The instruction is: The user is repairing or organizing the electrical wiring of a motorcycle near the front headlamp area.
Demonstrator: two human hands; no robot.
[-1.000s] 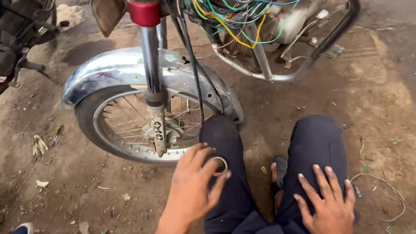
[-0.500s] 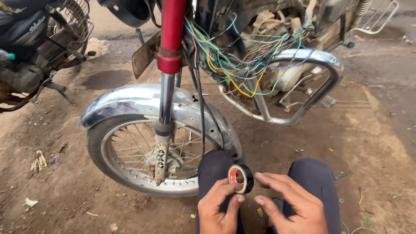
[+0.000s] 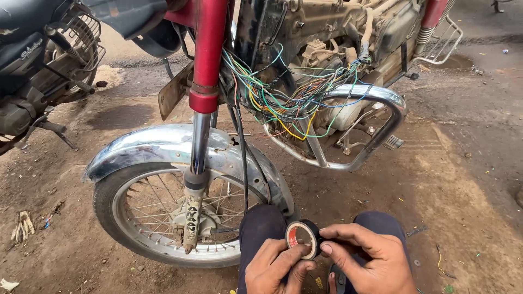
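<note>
Down at the bottom of the head view, your two hands meet over your knees around a roll of black tape (image 3: 303, 238). Your left hand (image 3: 274, 268) cups the roll from below, its fingers curled closed on the lower edge so the red inner core faces up toward you. Your right hand (image 3: 370, 260) comes in from the other side, thumb and forefinger pinched against the roll's outer rim, the remaining fingers bent loosely behind. The roll sits just above your dark trouser legs (image 3: 261, 228), between both hands and touching each.

Ahead of you stands a motorcycle's spoked front wheel (image 3: 158, 218) under a chrome mudguard (image 3: 163, 144), with the red fork leg (image 3: 210, 54) rising from it. Right of the fork, a loose bundle of coloured wires (image 3: 283, 95) hangs beside a chrome crash guard (image 3: 370, 125). A second motorcycle (image 3: 38, 65) stands at the left edge, well apart. Bare dirt ground (image 3: 463, 179) lies all round.
</note>
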